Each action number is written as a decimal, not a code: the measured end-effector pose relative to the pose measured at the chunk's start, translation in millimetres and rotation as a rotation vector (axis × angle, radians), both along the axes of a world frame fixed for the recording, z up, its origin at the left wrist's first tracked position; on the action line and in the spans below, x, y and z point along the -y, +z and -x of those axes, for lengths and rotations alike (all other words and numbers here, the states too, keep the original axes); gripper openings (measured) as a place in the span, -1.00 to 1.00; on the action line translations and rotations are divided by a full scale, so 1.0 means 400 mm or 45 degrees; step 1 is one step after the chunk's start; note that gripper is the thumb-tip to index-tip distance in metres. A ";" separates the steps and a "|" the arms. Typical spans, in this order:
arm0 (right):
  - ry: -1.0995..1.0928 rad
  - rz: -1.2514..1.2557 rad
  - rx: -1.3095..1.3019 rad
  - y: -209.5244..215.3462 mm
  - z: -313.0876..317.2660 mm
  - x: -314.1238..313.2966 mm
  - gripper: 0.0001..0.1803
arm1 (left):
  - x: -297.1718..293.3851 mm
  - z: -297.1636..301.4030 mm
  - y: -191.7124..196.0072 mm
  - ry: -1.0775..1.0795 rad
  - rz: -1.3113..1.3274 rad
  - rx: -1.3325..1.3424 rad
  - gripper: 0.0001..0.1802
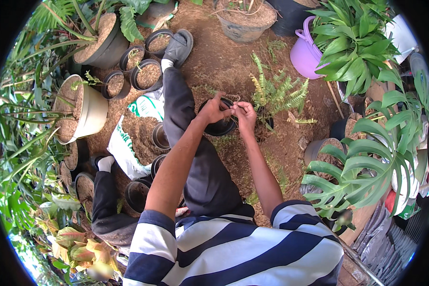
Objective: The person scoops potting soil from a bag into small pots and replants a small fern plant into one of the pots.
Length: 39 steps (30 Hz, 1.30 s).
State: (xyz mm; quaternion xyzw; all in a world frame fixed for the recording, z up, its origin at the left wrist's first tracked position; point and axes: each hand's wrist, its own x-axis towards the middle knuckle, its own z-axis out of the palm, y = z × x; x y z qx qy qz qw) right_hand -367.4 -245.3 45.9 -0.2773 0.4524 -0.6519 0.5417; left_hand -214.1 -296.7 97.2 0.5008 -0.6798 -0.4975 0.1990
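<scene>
Fingers: the left hand's (213, 111) thumb and forefinger stand apart, thumb tip close against the right hand's (245, 114) bunched fingertips; from where I stand I can't tell what, if anything, either pinches.
Round black plastic pot (221, 128): directly beneath the fingers, partly hidden by them.
Feathery green-and-yellow fern (282, 99): just right of the fingers.
Purple plastic bucket (304, 58): farther off, beyond them to the right.

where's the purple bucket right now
In the head view, the purple bucket is at the upper right, beside a leafy green plant, above and right of the person's right hand.
</scene>
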 end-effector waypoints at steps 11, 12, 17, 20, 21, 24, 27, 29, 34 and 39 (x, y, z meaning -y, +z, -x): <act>-0.014 0.021 -0.009 0.025 0.014 0.010 -0.86 | -0.007 -0.006 -0.004 -0.085 -0.030 0.067 -0.09; -0.019 0.038 -0.005 0.026 0.017 0.011 -0.86 | -0.007 -0.008 -0.006 -0.098 -0.031 0.078 -0.11; -0.023 0.061 -0.008 0.034 0.025 0.019 -0.85 | -0.007 -0.014 -0.011 -0.150 -0.030 0.152 -0.23; -0.036 0.065 -0.006 0.037 0.036 0.023 -0.85 | -0.004 -0.011 -0.011 -0.158 -0.027 0.183 -0.26; -0.033 0.066 -0.003 0.042 0.038 0.024 -0.85 | -0.003 -0.012 -0.015 -0.159 -0.017 0.204 -0.27; -0.015 0.063 0.017 0.057 0.043 0.029 -0.85 | -0.002 -0.015 -0.025 -0.138 0.003 0.238 -0.31; 0.025 0.029 0.062 0.080 0.045 0.030 -0.83 | -0.006 -0.012 -0.035 -0.028 0.048 0.200 -0.36; 0.050 -0.009 0.086 0.102 0.042 0.026 -0.82 | -0.006 -0.007 -0.039 0.049 0.074 0.130 -0.39; 0.089 -0.027 0.108 0.099 0.048 0.031 -0.77 | 0.003 0.011 -0.015 0.165 -0.100 -0.249 -0.45; 0.123 -0.075 0.085 0.109 0.047 0.034 -0.73 | 0.011 0.013 0.008 0.196 -0.147 -0.487 -0.50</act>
